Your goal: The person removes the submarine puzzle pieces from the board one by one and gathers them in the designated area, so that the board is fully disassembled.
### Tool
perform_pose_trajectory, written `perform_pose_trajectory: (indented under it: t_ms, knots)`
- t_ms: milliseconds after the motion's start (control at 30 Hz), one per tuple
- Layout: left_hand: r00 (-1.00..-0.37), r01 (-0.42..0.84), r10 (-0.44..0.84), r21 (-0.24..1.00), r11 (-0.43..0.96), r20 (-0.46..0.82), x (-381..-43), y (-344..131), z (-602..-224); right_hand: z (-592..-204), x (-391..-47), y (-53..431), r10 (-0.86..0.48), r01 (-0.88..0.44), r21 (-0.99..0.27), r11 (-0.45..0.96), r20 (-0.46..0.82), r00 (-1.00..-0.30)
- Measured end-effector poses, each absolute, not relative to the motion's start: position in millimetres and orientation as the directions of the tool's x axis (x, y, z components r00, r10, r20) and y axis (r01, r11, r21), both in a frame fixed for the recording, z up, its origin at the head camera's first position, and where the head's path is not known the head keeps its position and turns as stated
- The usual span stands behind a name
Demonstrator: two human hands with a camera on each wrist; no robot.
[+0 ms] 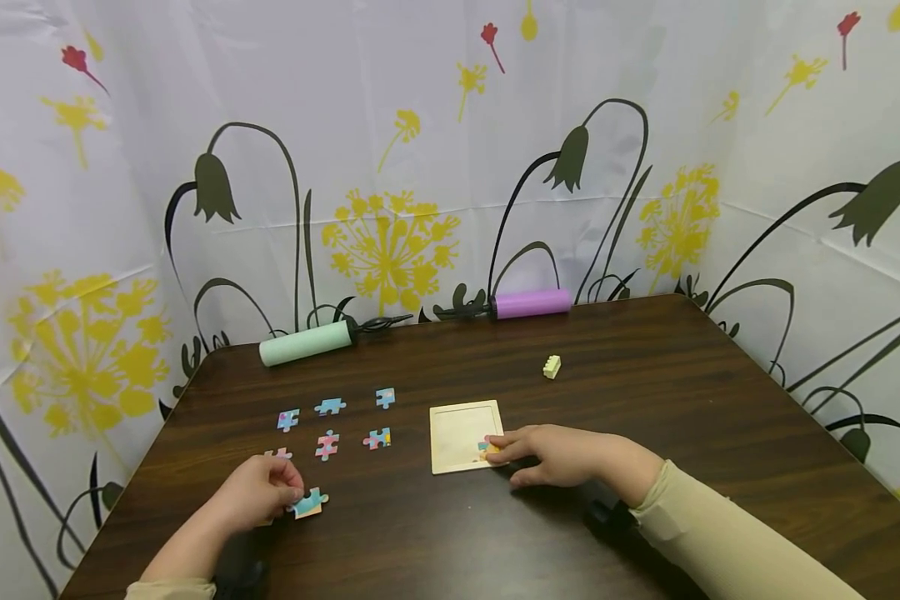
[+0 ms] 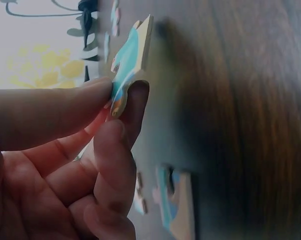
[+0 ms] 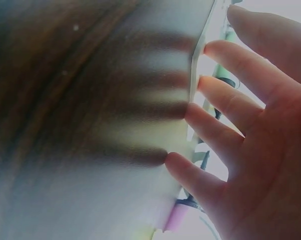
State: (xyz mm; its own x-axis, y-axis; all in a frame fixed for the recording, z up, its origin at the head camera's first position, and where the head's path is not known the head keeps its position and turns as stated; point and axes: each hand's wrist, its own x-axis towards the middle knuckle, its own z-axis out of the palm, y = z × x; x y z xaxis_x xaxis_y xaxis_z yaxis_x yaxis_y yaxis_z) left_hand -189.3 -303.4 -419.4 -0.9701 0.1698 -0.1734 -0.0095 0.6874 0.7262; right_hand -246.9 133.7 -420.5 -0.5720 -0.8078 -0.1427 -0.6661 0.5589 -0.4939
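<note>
My left hand (image 1: 251,496) pinches a teal jigsaw piece (image 2: 128,57) between thumb and fingertips. In the left wrist view that piece is tilted above the table, its pale wooden edge showing. At the near right corner of a shallow, square wooden puzzle tray (image 1: 453,421), my right hand (image 1: 558,454) rests with spread, fairly straight fingers. Its fingertips (image 3: 205,47) touch the tray's edge and the table. A multicoloured jigsaw piece (image 1: 485,447) lies inside that corner, partly hidden by the fingers.
Several loose pieces lie left of the tray, among them a pink one (image 1: 327,445) and a blue one (image 1: 331,407). A small pale yellow block (image 1: 552,367) stands farther back. Along the back edge lie a mint-green cylinder (image 1: 305,343) and a purple cylinder (image 1: 532,304), before a patterned curtain (image 1: 420,125).
</note>
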Motion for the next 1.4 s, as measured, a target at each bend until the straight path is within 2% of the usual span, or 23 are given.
perform_pose_trajectory:
  t_ms: [400,633,933,1267,1400]
  knots:
    - [-0.989,-0.006,0.085,0.612,0.791,-0.120,-205,-270,-413,-421,-247,133,-0.810,-0.666,-0.498,0.555,-0.143,-0.568]
    - [-0.971,0.132,0.225,0.610,0.781,-0.078,-224,-194,-399,-421,-248,134,-0.813,-0.673,-0.494,0.551,-0.135,-0.567]
    - [-0.921,0.227,0.374,0.632,0.741,-0.107,-250,-107,-418,-418,-250,130,-0.819,-0.675,-0.499,0.544,-0.139,-0.557]
    - [-0.923,0.210,0.365,0.639,0.740,-0.120,-256,-83,-433,-420,-250,132,-0.814,-0.662,-0.509,0.550,-0.149,-0.562]
    - [-0.918,0.213,0.377,0.648,0.731,-0.123,-256,-81,-434,-419,-254,137,-0.788,-0.627,-0.529,0.571,-0.142,-0.598]
